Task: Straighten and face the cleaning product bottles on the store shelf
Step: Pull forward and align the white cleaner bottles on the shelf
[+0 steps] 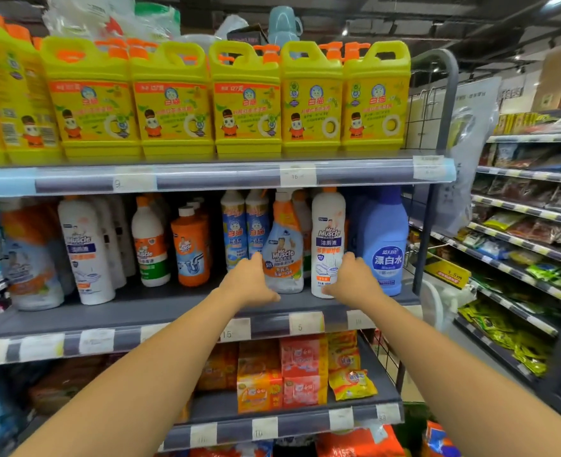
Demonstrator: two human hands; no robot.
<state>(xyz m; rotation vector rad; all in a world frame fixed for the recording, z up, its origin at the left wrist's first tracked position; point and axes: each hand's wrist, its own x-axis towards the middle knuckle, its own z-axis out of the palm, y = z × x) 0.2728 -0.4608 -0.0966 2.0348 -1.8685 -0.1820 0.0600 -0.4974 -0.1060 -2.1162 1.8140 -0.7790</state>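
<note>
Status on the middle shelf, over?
Left hand on spray bottle. Right hand on white bottle. Both labels facing out. Nothing in the way.

A dark ceiling [437, 18] with small lights spans the top of the frame. At right, grey shelves [523, 206] hold packaged snacks.

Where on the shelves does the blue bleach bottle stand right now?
In the head view, the blue bleach bottle stands at the right end of the middle shelf, beside the white toilet cleaner, with the right hand just before it.
</note>
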